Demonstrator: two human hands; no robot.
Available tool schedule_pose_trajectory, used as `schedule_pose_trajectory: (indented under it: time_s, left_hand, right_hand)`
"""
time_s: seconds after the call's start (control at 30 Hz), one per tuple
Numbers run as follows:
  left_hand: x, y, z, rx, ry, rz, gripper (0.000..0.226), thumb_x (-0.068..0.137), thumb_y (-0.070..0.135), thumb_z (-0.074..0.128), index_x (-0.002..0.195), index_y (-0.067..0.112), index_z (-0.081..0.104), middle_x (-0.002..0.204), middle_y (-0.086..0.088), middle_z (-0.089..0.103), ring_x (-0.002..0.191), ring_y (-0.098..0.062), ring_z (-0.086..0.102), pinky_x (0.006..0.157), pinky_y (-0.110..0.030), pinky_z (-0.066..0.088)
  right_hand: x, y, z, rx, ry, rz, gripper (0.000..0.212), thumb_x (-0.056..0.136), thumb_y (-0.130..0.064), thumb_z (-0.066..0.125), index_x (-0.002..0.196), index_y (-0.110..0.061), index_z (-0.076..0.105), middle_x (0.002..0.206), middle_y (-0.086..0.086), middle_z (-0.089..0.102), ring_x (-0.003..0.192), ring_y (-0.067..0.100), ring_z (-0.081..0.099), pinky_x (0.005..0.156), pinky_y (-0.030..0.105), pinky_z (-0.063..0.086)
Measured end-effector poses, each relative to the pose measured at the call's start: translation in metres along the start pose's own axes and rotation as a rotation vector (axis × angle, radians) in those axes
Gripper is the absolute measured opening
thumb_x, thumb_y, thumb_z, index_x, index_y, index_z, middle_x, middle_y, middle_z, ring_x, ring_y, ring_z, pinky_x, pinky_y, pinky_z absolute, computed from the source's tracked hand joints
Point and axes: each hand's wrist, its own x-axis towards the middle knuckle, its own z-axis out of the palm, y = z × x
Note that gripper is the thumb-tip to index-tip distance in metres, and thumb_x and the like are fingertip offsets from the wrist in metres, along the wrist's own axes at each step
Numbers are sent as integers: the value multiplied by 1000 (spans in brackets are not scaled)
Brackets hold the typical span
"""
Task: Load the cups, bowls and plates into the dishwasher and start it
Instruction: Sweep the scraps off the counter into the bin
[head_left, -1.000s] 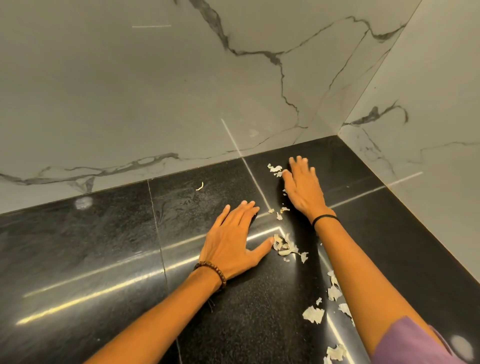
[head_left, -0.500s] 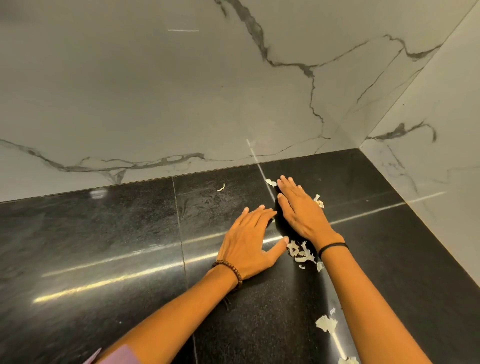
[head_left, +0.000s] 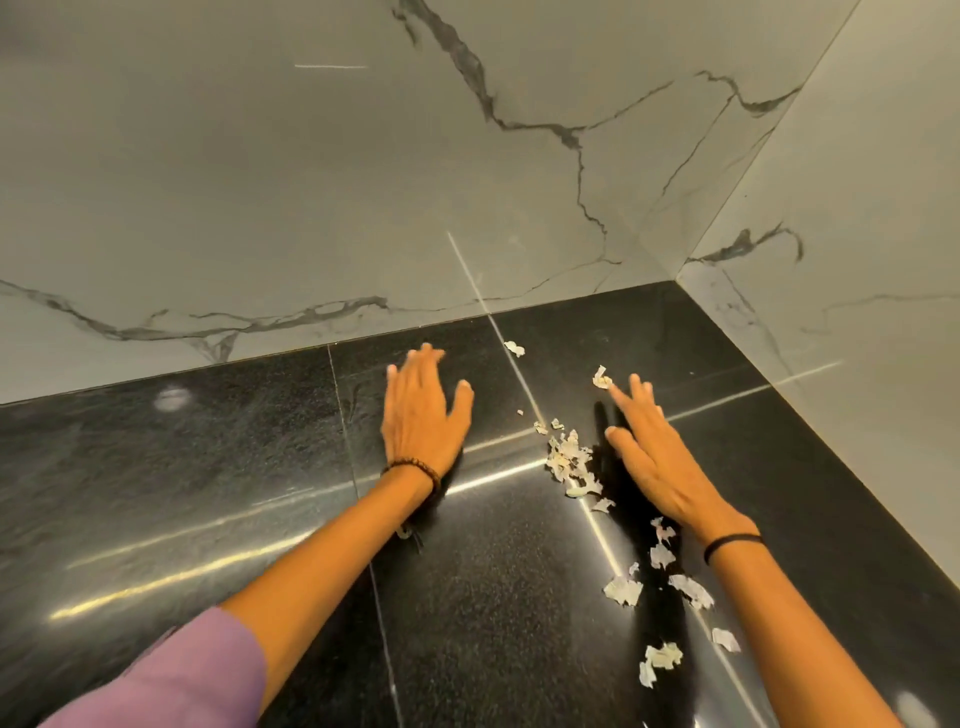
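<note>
**Blurred fingertips, cropped arms, scraps too small to name**

The fingertips (head_left: 427, 354) of the left hand (head_left: 423, 415) are blurring together, so their spread is not showing clearly. Both palms are facing down and hiding whatever is lying beneath them. Whether the right hand (head_left: 657, 462) is touching the black table (head_left: 156, 467) or hanging just above it is not showing. A purple sleeve (head_left: 171, 675) is running off the bottom edge at the left, and the right forearm (head_left: 810, 639) is leaving at the bottom right. Pale scraps (head_left: 569, 460) are appearing too small to identify. The table itself is being cut off at the left and bottom edges.
</note>
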Motion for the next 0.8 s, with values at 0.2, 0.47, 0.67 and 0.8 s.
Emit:
schedule_pose_trajectory:
  time_s: [0.2,0.47,0.67,0.8]
  left_hand:
    - [45,11,10,-39,-262,-125,68,100,44,39,153,13,11,160,-9,9,148,-27,6,120,-38,8]
    - [46,56,33,147,-643,179,56,102,41,33,153,27,14,160,-2,13,147,-23,10,118,-35,10]
    - [-8,73,21,42,-784,282,54,104,36,33,153,25,13,160,6,11,146,-12,8,108,-15,1]
    - [-45,77,9,-4,-809,285,53,105,34,31,153,24,13,160,7,11,145,-9,7,102,-8,-2]
  right_hand:
    - [48,11,-5,-18,-58,69,59,105,-29,34,158,-20,8,165,0,-4,150,12,-11,121,32,-7]
    - [59,7,10,-65,-139,-88,64,99,-40,30,158,-29,7,164,-12,1,149,1,-8,122,31,-8]
    - [5,-6,18,-54,-149,-152,72,93,-60,19,156,-30,5,160,-17,-2,148,-4,-8,121,27,-8]
    - [-41,-10,21,-38,-153,-132,68,97,-59,21,157,-30,6,162,-16,0,146,-8,-8,123,30,-6]
